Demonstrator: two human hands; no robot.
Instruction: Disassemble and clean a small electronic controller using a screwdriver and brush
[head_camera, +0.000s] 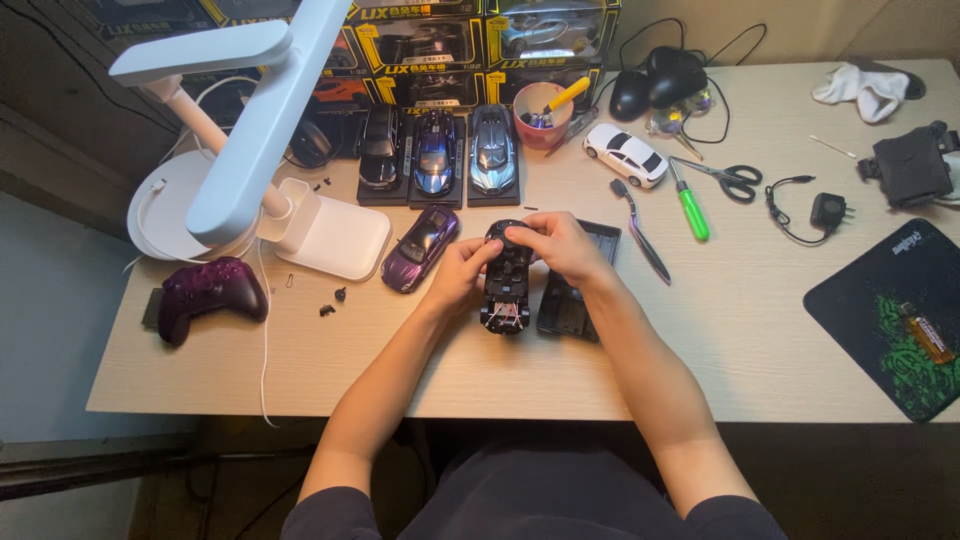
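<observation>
A black toy car chassis (507, 290), opened up with its inner parts and wires showing, is held over the wooden desk (700, 330). My left hand (460, 272) grips its left side. My right hand (558, 243) holds its far end, fingers curled over the top. A black flat car part (570, 300) lies on the desk just right of the chassis, under my right wrist. A purple toy car (420, 247) sits just left of my left hand.
Three toy cars (436, 152) on stands and boxed cars behind. A white desk lamp (250, 130), purple game controller (208, 293), small screws (330, 305) at left. White toy car (626, 153), green screwdriver (690, 208), scissors (730, 178), tweezers (640, 235), mouse pad (900, 320) at right.
</observation>
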